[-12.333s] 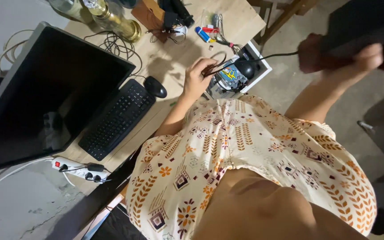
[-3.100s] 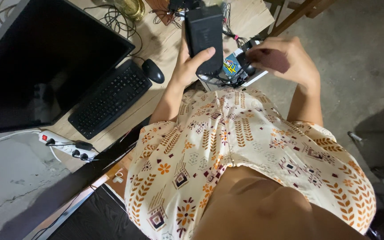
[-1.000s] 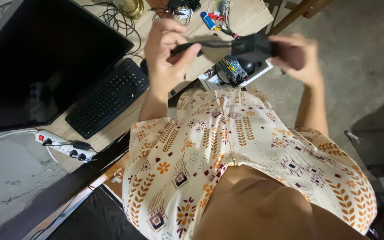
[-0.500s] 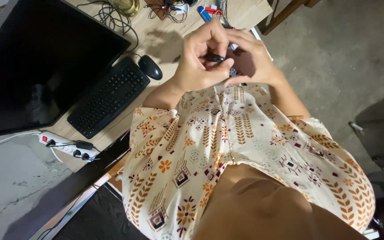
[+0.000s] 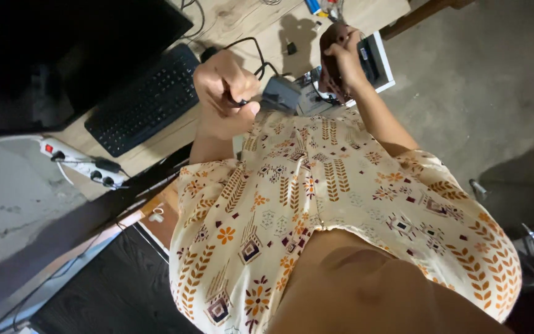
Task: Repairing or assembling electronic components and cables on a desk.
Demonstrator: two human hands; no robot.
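Observation:
My left hand (image 5: 224,93) is closed on a thin black cable (image 5: 256,51) that loops up over the wooden desk (image 5: 248,18). A dark grey adapter block (image 5: 281,94) sits right beside this hand, at the cable's end. My right hand (image 5: 341,59) is raised over a white tray (image 5: 383,59) at the desk's edge, fingers curled around a small dark object that I cannot make out. The tray's contents are mostly hidden by the hand.
A black keyboard (image 5: 140,102) and a dark monitor (image 5: 50,49) lie to the left on the desk. A white power strip (image 5: 75,162) with plugs hangs at the left edge. Small tools (image 5: 316,6) lie at the desk's far side. Concrete floor (image 5: 483,80) spreads to the right.
Half a second ago both hands were together by my chest around a small dark thing. They have since moved apart, the left with the cable, the right toward the tray.

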